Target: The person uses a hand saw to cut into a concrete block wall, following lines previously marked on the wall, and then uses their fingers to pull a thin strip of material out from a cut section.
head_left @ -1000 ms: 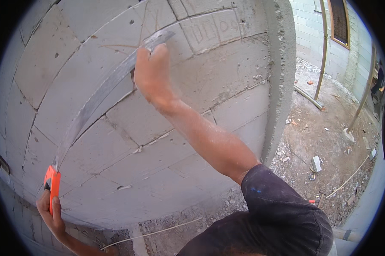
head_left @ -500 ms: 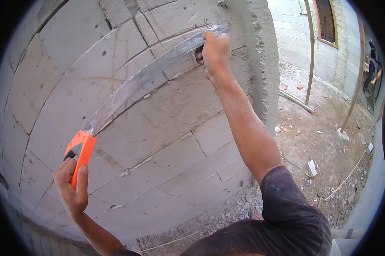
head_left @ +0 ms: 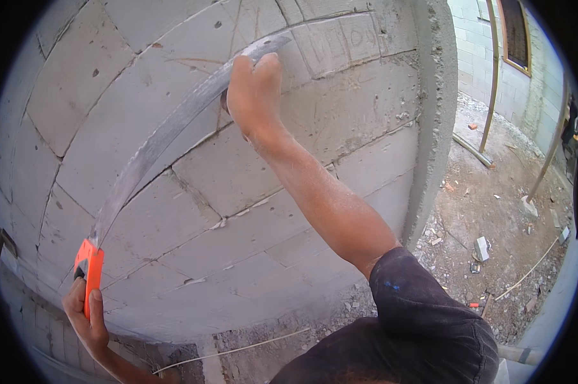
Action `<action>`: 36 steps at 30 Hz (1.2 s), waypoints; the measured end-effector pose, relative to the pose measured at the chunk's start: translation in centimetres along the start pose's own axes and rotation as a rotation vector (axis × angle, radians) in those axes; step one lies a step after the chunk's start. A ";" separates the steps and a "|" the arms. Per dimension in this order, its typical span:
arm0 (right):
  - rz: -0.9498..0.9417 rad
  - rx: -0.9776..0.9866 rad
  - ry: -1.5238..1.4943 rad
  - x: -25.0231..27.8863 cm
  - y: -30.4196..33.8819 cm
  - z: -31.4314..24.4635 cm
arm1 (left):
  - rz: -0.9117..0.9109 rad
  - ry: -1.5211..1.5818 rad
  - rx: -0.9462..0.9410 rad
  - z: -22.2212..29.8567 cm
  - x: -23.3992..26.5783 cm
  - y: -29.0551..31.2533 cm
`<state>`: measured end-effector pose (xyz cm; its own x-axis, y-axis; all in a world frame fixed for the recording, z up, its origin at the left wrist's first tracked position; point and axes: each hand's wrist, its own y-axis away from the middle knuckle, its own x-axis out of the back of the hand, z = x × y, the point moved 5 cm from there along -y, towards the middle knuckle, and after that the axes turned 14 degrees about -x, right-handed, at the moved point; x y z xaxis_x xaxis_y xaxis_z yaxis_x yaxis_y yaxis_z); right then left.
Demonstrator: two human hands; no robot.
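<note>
A hand saw [head_left: 151, 150] with a long grey toothed blade and an orange handle [head_left: 94, 269] stretches across a grey block wall [head_left: 193, 185]. At the lower left, my left hand [head_left: 87, 317] is closed around the handle. My right hand [head_left: 255, 93] makes a fist over the blade's far part, a little short of its tip, and seems to grip it there. Most of the fingers on that hand are hidden behind it, and a small dark patch shows at its left side. The blade's toothed edge faces up and left. It looks bowed, partly from the lens.
A rough concrete column [head_left: 433, 128] ends the wall on the right. Beyond it, thin wooden poles [head_left: 492, 77] stand on dirt ground strewn with rubble and a broken white block [head_left: 481, 248]. A thin pale stick [head_left: 237, 349] lies at the wall's foot.
The saw and both hands have shifted left across the wall in the view, the handle also lower. The view itself has moved, with the column and ground shifting right. Both grips look unchanged.
</note>
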<state>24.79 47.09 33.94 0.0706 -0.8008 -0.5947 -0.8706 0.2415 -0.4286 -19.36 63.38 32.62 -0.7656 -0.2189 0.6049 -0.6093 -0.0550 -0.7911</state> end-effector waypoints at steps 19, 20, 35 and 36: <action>-0.061 -0.167 -0.078 14.3 -14.1 -3.3 | -0.052 0.381 -0.236 14.0 -12.1 -11.3; -0.058 -0.097 -0.074 14.2 -14.3 -2.9 | -0.060 0.366 -0.266 14.1 -12.0 -11.2; -0.188 -0.176 -0.011 0.2 2.0 -2.0 | 0.182 0.126 0.119 0.9 0.2 1.9; -0.272 -0.239 -0.050 0.0 2.5 -2.1 | 0.129 0.048 -0.013 0.3 1.1 2.0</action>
<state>21.59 46.55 34.37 0.3340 -0.7887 -0.5161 -0.9054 -0.1161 -0.4084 -21.35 62.71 31.63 -0.8465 -0.1766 0.5023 -0.5077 -0.0165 -0.8614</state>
